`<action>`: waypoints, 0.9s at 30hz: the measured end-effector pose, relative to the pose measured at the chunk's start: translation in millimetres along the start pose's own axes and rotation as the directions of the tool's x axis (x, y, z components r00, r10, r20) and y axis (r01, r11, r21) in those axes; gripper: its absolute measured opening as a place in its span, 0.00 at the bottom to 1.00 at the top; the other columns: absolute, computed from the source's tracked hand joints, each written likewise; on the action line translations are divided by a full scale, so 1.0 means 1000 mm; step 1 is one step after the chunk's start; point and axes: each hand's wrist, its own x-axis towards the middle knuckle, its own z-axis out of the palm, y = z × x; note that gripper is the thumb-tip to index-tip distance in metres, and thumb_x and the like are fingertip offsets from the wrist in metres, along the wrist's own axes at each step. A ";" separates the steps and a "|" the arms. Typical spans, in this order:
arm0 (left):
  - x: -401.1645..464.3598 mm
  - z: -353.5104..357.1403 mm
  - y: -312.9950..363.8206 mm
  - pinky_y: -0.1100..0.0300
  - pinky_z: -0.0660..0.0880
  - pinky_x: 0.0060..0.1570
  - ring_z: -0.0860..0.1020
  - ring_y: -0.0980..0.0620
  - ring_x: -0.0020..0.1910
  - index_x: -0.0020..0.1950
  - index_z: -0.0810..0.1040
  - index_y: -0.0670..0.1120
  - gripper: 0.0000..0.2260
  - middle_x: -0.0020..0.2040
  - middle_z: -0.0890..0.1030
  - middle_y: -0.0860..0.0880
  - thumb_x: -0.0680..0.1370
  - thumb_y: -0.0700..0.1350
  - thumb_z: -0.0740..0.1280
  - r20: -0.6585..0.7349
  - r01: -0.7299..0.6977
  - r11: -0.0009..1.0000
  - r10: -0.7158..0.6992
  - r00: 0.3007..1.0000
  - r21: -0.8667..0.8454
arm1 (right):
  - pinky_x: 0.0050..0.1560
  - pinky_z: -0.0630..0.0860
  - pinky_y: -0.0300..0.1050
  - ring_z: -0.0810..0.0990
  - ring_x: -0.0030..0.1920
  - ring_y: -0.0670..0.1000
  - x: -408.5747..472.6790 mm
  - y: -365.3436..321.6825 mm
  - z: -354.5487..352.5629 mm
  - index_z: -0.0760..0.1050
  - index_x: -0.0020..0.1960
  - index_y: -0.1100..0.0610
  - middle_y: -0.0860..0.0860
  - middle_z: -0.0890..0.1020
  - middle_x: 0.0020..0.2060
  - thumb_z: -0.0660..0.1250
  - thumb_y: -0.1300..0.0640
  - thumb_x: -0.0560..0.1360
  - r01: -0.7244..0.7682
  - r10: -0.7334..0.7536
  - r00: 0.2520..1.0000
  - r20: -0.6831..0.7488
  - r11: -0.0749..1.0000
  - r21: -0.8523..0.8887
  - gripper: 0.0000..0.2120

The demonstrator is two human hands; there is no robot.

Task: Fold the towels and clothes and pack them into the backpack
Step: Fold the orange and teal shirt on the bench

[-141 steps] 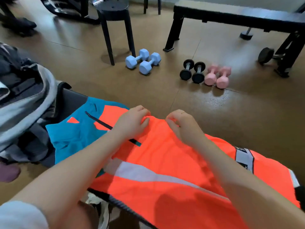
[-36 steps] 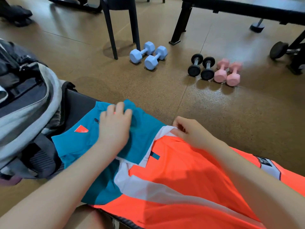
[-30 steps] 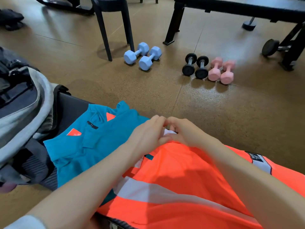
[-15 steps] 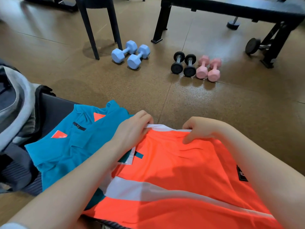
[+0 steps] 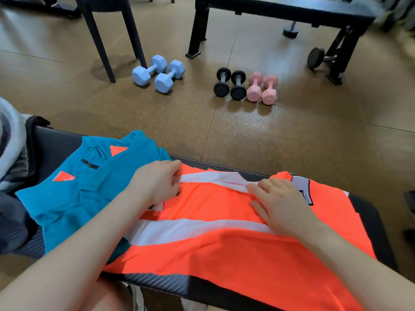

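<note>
An orange, white and teal sports shirt (image 5: 215, 241) lies spread across a black padded bench (image 5: 372, 223) in front of me. Its teal upper part (image 5: 74, 194) reaches left toward the grey backpack (image 5: 11, 140) at the left edge, which is mostly out of frame. My left hand (image 5: 159, 182) pinches the white folded edge of the shirt at its far side. My right hand (image 5: 278, 203) lies flat on the orange cloth, its fingers straight and pressing the same white edge down.
On the brown floor beyond the bench lie two light blue dumbbells (image 5: 157, 72), two black dumbbells (image 5: 230, 85) and two pink dumbbells (image 5: 262, 87). Black chair legs (image 5: 101, 41) stand at the back left, and a black weight bench (image 5: 280, 10) stands at the back.
My hands have moved apart along the shirt's far edge. My right hand went right and flattened on the cloth, and a white fold now shows between the hands.
</note>
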 end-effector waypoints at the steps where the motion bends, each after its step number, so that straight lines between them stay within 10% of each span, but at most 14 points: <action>1: 0.002 -0.002 0.007 0.57 0.66 0.36 0.77 0.43 0.49 0.45 0.73 0.48 0.10 0.45 0.80 0.46 0.72 0.52 0.58 -0.041 0.006 0.998 -0.004 0.999 0.063 | 0.43 0.70 0.49 0.78 0.41 0.55 -0.004 0.003 -0.004 0.79 0.47 0.53 0.50 0.80 0.38 0.55 0.48 0.73 -0.034 0.034 0.999 -0.018 0.999 0.025 0.16; 5: 0.020 -0.004 0.048 0.52 0.74 0.33 0.76 0.40 0.38 0.36 0.76 0.43 0.20 0.35 0.77 0.43 0.71 0.56 0.52 -0.270 -0.197 0.978 0.210 0.940 0.072 | 0.57 0.66 0.50 0.79 0.44 0.54 -0.011 0.015 -0.004 0.79 0.43 0.53 0.50 0.80 0.38 0.54 0.51 0.74 -0.064 0.067 0.996 -0.050 0.996 0.066 0.15; 10: 0.063 0.007 0.109 0.49 0.71 0.55 0.73 0.42 0.57 0.57 0.74 0.43 0.15 0.55 0.75 0.42 0.78 0.53 0.59 0.118 -0.137 0.984 0.151 0.981 -0.118 | 0.40 0.77 0.48 0.80 0.41 0.58 -0.012 0.034 -0.011 0.79 0.41 0.56 0.54 0.81 0.41 0.53 0.57 0.66 -0.079 0.071 0.994 0.088 0.993 0.087 0.15; 13: 0.079 0.012 0.124 0.52 0.71 0.54 0.73 0.42 0.58 0.58 0.74 0.44 0.16 0.56 0.74 0.42 0.77 0.53 0.62 0.174 -0.114 0.992 0.123 0.977 -0.061 | 0.58 0.74 0.59 0.80 0.56 0.58 -0.014 0.054 -0.010 0.78 0.42 0.54 0.53 0.82 0.51 0.51 0.58 0.63 -0.100 0.095 0.985 0.146 0.995 0.028 0.17; 17: 0.082 0.010 0.126 0.54 0.71 0.47 0.75 0.44 0.53 0.50 0.76 0.45 0.15 0.51 0.77 0.44 0.75 0.56 0.65 0.232 -0.142 0.985 0.161 0.959 -0.096 | 0.67 0.63 0.56 0.80 0.54 0.54 -0.014 0.074 -0.001 0.77 0.41 0.52 0.48 0.81 0.42 0.53 0.57 0.64 -0.023 0.023 1.000 0.013 1.000 -0.022 0.15; 22: 0.076 0.009 0.112 0.55 0.70 0.41 0.77 0.44 0.44 0.41 0.75 0.45 0.09 0.39 0.78 0.47 0.76 0.50 0.66 0.149 -0.250 0.946 0.282 0.948 -0.205 | 0.45 0.68 0.48 0.75 0.34 0.55 -0.027 0.090 -0.015 0.72 0.33 0.54 0.51 0.74 0.29 0.64 0.58 0.66 -0.046 0.000 0.974 -0.226 0.979 -0.199 0.03; 27: 0.059 0.011 0.110 0.50 0.69 0.38 0.74 0.42 0.40 0.39 0.64 0.49 0.09 0.35 0.72 0.48 0.78 0.50 0.56 -0.168 -0.266 0.905 0.220 0.961 -0.332 | 0.35 0.69 0.45 0.77 0.37 0.54 -0.073 0.085 -0.014 0.73 0.35 0.55 0.51 0.77 0.35 0.52 0.35 0.71 -0.203 0.191 0.978 0.088 0.966 0.159 0.24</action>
